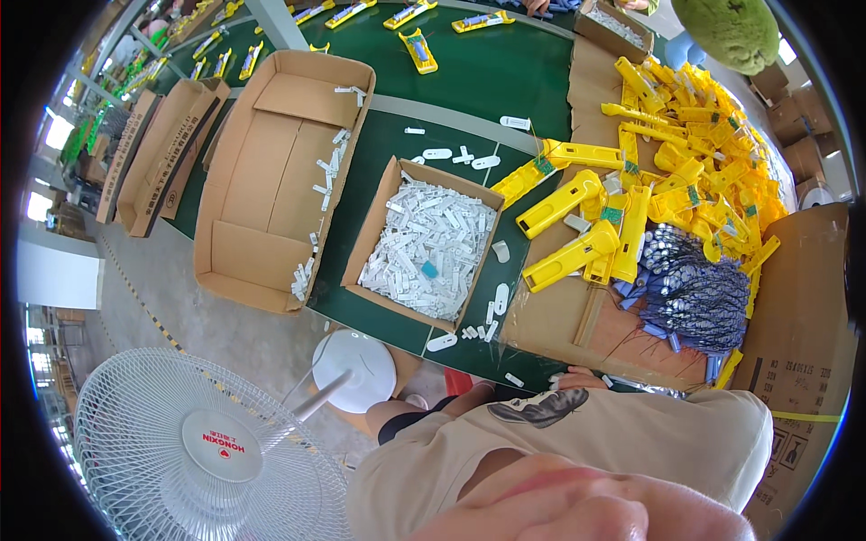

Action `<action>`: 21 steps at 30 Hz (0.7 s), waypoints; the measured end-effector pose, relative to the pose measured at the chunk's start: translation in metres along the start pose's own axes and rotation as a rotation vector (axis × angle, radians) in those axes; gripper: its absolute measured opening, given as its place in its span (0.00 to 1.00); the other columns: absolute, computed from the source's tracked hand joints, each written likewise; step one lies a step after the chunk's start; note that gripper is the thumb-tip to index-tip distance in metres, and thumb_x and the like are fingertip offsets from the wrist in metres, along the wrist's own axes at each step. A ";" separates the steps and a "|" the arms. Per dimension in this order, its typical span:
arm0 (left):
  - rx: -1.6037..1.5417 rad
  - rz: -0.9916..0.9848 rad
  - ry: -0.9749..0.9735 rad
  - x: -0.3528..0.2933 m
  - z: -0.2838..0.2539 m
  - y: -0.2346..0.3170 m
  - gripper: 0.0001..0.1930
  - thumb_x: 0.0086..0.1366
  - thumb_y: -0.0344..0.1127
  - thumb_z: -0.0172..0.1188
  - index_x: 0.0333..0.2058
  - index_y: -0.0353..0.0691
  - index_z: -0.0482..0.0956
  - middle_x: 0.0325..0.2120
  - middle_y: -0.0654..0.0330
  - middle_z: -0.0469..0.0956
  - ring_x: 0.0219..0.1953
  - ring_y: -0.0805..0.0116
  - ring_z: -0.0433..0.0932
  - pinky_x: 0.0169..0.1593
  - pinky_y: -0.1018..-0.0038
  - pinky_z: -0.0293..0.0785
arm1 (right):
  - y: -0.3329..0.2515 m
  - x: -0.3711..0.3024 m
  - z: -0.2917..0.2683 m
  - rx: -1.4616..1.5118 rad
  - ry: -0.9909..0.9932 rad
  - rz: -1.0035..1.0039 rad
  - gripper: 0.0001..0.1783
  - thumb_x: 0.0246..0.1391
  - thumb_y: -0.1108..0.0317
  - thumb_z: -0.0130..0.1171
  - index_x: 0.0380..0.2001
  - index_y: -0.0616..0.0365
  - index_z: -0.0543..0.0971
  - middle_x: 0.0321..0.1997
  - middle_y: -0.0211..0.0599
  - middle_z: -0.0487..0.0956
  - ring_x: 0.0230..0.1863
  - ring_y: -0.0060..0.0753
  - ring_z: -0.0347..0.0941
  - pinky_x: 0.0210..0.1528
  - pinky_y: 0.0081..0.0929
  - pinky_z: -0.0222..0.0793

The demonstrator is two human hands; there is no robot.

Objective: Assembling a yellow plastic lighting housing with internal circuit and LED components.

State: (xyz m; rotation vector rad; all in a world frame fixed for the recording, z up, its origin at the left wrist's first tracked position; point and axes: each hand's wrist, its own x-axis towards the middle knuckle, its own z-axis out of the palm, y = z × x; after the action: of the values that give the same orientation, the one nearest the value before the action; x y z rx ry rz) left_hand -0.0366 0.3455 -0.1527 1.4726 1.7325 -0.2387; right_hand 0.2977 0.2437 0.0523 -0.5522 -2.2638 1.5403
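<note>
Head view shows one hand (pixel 579 379), seemingly the right, at the near edge of the green table (pixel 487 361); the beige shirt (pixel 649 442) hides much of it, so I cannot tell whether it grips anything, and the left hand is out of sight. Good handling probably means light fingertips, one part at a time (the thin wires (pixel 704 298) farther right could snag). Just left of the visible fingers, a white piece (pixel 514 380) lies on the table, small, narrow and oblong.

Lettering (pixel 223 443) on fan (pixel 204 426) and cartons (pixel 168 162)
</note>
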 end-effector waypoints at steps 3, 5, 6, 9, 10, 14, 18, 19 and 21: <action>0.016 -0.007 -0.041 -0.017 0.023 -0.011 0.16 0.57 0.34 0.45 0.38 0.34 0.80 0.43 0.44 0.76 0.45 0.51 0.76 0.49 0.60 0.70 | 0.012 -0.010 0.012 -0.088 -0.021 0.011 0.18 0.59 0.63 0.46 0.48 0.62 0.74 0.54 0.40 0.73 0.59 0.39 0.67 0.65 0.36 0.46; 0.022 -0.018 -0.073 -0.032 0.044 -0.019 0.16 0.57 0.34 0.45 0.38 0.34 0.80 0.43 0.44 0.76 0.45 0.51 0.76 0.49 0.60 0.70 | 0.008 -0.001 0.006 -0.181 -0.049 -0.078 0.19 0.59 0.63 0.45 0.48 0.63 0.74 0.55 0.40 0.73 0.59 0.38 0.67 0.65 0.37 0.46; 0.031 -0.021 -0.082 -0.036 0.050 -0.023 0.16 0.57 0.34 0.45 0.38 0.34 0.80 0.43 0.44 0.76 0.45 0.51 0.76 0.49 0.60 0.70 | 0.011 0.003 0.005 -0.290 -0.073 -0.176 0.19 0.60 0.62 0.44 0.48 0.63 0.75 0.55 0.39 0.73 0.58 0.37 0.67 0.65 0.38 0.46; 0.073 -0.009 -0.126 -0.054 0.075 -0.021 0.16 0.57 0.33 0.45 0.37 0.33 0.80 0.43 0.43 0.76 0.45 0.51 0.76 0.49 0.60 0.70 | 0.053 -0.016 0.028 0.291 0.007 0.199 0.16 0.55 0.62 0.51 0.45 0.54 0.76 0.53 0.34 0.74 0.60 0.36 0.66 0.67 0.43 0.41; 0.078 -0.007 -0.153 -0.067 0.092 -0.019 0.16 0.57 0.33 0.45 0.37 0.33 0.80 0.42 0.43 0.76 0.45 0.51 0.76 0.49 0.60 0.70 | 0.028 -0.005 0.018 0.015 0.028 0.056 0.15 0.53 0.63 0.54 0.44 0.53 0.76 0.53 0.33 0.74 0.59 0.35 0.66 0.66 0.44 0.44; 0.132 0.019 -0.255 -0.105 0.146 -0.002 0.16 0.57 0.33 0.45 0.37 0.33 0.80 0.42 0.43 0.76 0.45 0.51 0.77 0.49 0.60 0.70 | -0.015 0.021 0.009 -0.232 0.174 -0.041 0.17 0.43 0.63 0.65 0.40 0.52 0.77 0.46 0.35 0.77 0.53 0.37 0.71 0.62 0.45 0.56; -0.211 0.395 -0.028 -0.154 0.084 -0.012 0.14 0.60 0.32 0.47 0.39 0.35 0.79 0.46 0.48 0.75 0.49 0.51 0.74 0.51 0.64 0.69 | -0.027 0.022 0.006 -0.030 0.256 -0.074 0.15 0.45 0.64 0.64 0.38 0.56 0.78 0.38 0.36 0.79 0.44 0.37 0.75 0.58 0.40 0.62; -0.198 0.463 -0.111 -0.179 0.055 -0.002 0.14 0.60 0.31 0.48 0.41 0.35 0.78 0.46 0.48 0.75 0.48 0.53 0.74 0.50 0.65 0.69 | -0.033 0.019 0.002 0.191 0.271 0.055 0.17 0.46 0.64 0.63 0.40 0.58 0.76 0.40 0.36 0.79 0.44 0.32 0.74 0.55 0.37 0.64; -0.242 0.557 -0.261 -0.229 0.005 0.017 0.15 0.59 0.28 0.49 0.46 0.36 0.75 0.44 0.49 0.74 0.46 0.56 0.74 0.50 0.68 0.69 | -0.039 0.013 -0.001 0.490 0.345 0.132 0.21 0.47 0.64 0.64 0.43 0.61 0.74 0.43 0.36 0.77 0.42 0.23 0.72 0.46 0.26 0.68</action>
State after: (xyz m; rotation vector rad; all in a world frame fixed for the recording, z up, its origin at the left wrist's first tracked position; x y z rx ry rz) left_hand -0.0261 0.1805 0.0062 1.5952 1.0534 0.0714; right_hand 0.2820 0.2381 0.0903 -0.7594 -1.5513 1.8157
